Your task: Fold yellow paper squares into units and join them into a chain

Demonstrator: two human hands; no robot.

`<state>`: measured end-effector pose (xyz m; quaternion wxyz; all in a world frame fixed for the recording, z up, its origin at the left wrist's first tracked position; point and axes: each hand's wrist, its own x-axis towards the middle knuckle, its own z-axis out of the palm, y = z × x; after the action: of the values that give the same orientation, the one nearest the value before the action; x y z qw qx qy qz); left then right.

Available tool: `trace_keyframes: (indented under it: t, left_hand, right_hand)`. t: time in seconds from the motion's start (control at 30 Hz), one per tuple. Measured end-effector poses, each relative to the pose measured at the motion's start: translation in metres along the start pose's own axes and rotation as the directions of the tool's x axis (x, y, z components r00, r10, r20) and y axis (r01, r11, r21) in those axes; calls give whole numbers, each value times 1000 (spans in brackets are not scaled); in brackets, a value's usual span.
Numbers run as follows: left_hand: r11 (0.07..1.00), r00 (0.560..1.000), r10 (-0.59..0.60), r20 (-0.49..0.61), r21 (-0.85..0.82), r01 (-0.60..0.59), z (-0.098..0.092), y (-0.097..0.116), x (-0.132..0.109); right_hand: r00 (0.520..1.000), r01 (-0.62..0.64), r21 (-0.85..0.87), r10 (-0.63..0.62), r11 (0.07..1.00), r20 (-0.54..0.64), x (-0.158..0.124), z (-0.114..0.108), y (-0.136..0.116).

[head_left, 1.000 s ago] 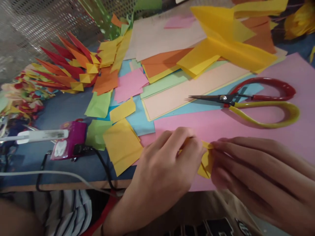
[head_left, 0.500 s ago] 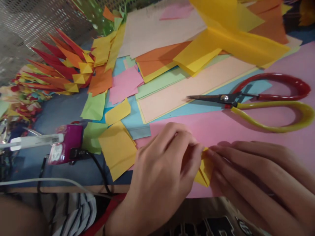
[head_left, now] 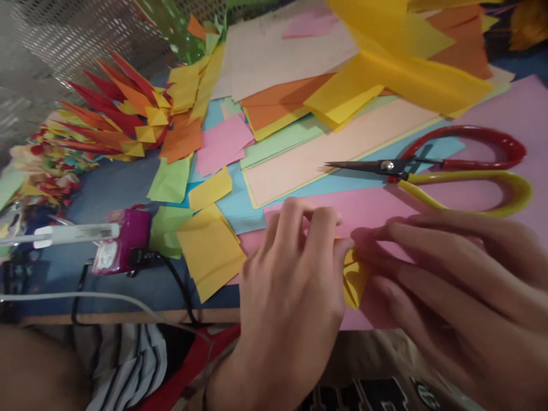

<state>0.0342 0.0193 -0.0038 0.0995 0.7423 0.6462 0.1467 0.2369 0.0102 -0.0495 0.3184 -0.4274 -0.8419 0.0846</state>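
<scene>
- One folded yellow paper (head_left: pixel 354 279) is sitting between the left hand (head_left: pixel 295 285) and the right hand (head_left: pixel 454 285), over a pink sheet (head_left: pixel 368 208)
- The left, fingers curled, is pinching its left edge; the right is resting alongside, its grip hidden
- Apparently a creasing step, now probably calling for even fingertip pressure
- Thin matte paper is showing crisp, angular facets
</scene>
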Motion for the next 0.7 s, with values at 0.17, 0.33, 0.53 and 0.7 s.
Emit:
trace_keyframes:
  t: [0.17,0.33,0.53,0.7]
  left_hand:
    - [998,982,-13,-188,-69,0,-7,-4,-12]
    - [991,996,64,-61,-114,-71,-18,-18,-34]
    - [983,995,81,-66,-162,-91,-19,-18,-51]
    - [966,971,87,-224,-220,-137,-23,-23,-58]
  right_hand:
    - [996,-75,15,75,997,-37,-1,2,-16]
    - [993,-31,-68,23,997,-113,-5,6,-35]
    - [999,24,-93,-28,995,-41,4,4,-34]
    - [998,37,-128,-43,991,-46,2,3,-36]
